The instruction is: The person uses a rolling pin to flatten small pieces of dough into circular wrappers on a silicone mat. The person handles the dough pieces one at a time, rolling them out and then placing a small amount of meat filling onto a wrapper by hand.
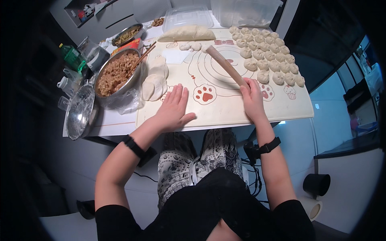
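My left hand (175, 110) lies palm down on the cream silicone pastry mat (224, 116), its thumb spread away from the fingers. Whether anything is beneath the palm cannot be seen. A wooden rolling pin (227, 67) is gripped at its near end by my right hand (254, 101) and slants toward the far left. Beside its far tip is a small dough lump (205, 48). Rolled dough wrappers (155, 87) overlap just beyond my left fingers. Two dough pieces (190, 46) sit in front of a long dough log (187, 33). Pleated buns (270, 55) stand in rows at the right.
Left of the mat, a metal bowl of minced filling (117, 73) has chopsticks (143, 58) across its rim. An empty floury metal bowl (80, 111) tilts at the table's left edge. Behind are a green bottle (71, 55), a glass jug (93, 54) and a clear plastic bin (245, 13).
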Demonstrator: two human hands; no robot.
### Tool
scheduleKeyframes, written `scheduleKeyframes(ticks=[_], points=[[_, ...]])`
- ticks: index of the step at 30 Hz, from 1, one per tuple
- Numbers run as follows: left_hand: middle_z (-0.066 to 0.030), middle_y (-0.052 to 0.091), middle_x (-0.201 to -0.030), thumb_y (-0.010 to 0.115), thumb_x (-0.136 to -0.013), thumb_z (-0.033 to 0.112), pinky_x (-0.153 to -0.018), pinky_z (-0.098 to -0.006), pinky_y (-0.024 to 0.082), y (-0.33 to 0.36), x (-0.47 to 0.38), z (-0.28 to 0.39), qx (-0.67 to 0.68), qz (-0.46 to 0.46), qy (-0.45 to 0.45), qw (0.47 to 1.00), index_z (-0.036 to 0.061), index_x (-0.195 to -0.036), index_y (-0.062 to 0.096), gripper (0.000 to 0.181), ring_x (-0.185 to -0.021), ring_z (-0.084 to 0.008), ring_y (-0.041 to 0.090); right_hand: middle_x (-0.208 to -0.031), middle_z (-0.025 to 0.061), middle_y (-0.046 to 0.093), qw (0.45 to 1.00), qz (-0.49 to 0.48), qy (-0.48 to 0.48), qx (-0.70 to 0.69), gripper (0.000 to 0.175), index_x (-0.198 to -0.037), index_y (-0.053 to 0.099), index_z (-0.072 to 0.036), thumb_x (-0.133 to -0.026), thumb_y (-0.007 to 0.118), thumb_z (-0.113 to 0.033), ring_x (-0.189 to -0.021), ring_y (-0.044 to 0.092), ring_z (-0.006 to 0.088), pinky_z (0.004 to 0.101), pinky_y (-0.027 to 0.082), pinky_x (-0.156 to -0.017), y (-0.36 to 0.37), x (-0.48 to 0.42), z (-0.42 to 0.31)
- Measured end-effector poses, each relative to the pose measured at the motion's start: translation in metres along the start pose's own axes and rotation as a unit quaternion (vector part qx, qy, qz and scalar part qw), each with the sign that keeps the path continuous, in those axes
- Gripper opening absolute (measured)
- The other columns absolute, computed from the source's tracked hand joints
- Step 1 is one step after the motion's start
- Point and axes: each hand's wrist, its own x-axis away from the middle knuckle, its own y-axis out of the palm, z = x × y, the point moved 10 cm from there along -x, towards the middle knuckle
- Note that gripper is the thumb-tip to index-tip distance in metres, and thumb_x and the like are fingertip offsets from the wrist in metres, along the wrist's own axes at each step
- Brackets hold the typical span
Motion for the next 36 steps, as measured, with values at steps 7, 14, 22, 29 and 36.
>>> scheduleKeyframes(ticks=[7,14,22,29,36], points=[[-0.0296,0.022,-0.154,0.049,-0.095,0.049,-0.117,-0.0507,0.018,-0.009,-0.076,0.016,0.087,0.089,0.033,0.992,-0.0062,-0.149,0.019,0.083,-0.145,-0.0452,0.016,-0.099,0.0222,0.062,0.991,-0.066,0.02,0.117,0.019,-0.106,0.059,0.003,-0.093,0.056,-0.011,-0.096,0.059,0.0384,0.0454,0.046,-0.085,0.008,-0.046,0.006],[-0.029,0.031,-0.149,0.057,-0.092,0.033,-0.112,-0.0504,0.029,-0.013,-0.084,0.043,0.161,0.072,0.129,0.976,-0.0053,-0.142,0.032,0.068,-0.139,-0.0432,0.03,-0.096,0.0257,0.067,0.922,-0.163,0.017,0.352,0.023,-0.097,0.065,0.003,-0.089,0.062,-0.018,-0.094,0.065,0.0409,0.0486,0.05,-0.083,0.052,-0.136,-0.001],[-0.0339,0.026,-0.15,0.063,-0.089,0.031,-0.118,-0.0428,0.023,-0.031,-0.026,0.007,0.241,0.126,0.071,0.96,-0.0062,-0.147,0.026,0.079,-0.144,-0.0441,0.023,-0.098,0.0231,0.065,0.885,-0.267,-0.017,0.38,0.022,-0.099,0.066,0.002,-0.091,0.059,-0.017,-0.092,0.063,0.0392,0.0452,0.05,-0.082,0.041,-0.079,-0.035],[-0.0228,0.054,-0.129,0.07,-0.083,0.027,-0.106,-0.0429,0.039,-0.039,-0.067,-0.012,0.256,0.095,-0.011,0.962,-0.005,-0.137,0.041,0.069,-0.122,-0.0392,0.049,-0.091,0.0151,0.063,0.983,-0.123,-0.016,0.136,0.025,-0.11,0.061,0.003,-0.096,0.053,-0.016,-0.083,0.061,0.0255,0.0338,0.047,-0.076,0.0,-0.019,-0.009],[-0.0205,0.059,-0.112,0.074,-0.077,0.019,-0.092,-0.0406,0.049,-0.045,-0.101,-0.029,0.169,0.089,-0.067,0.979,0.0018,-0.126,0.056,0.055,-0.105,-0.0369,0.058,-0.098,0.0154,0.062,0.999,-0.003,0.045,0.012,0.025,-0.113,0.059,0.003,-0.099,0.049,-0.014,-0.084,0.061,0.0245,0.0338,0.047,-0.078,-0.003,0.0,0.007]])
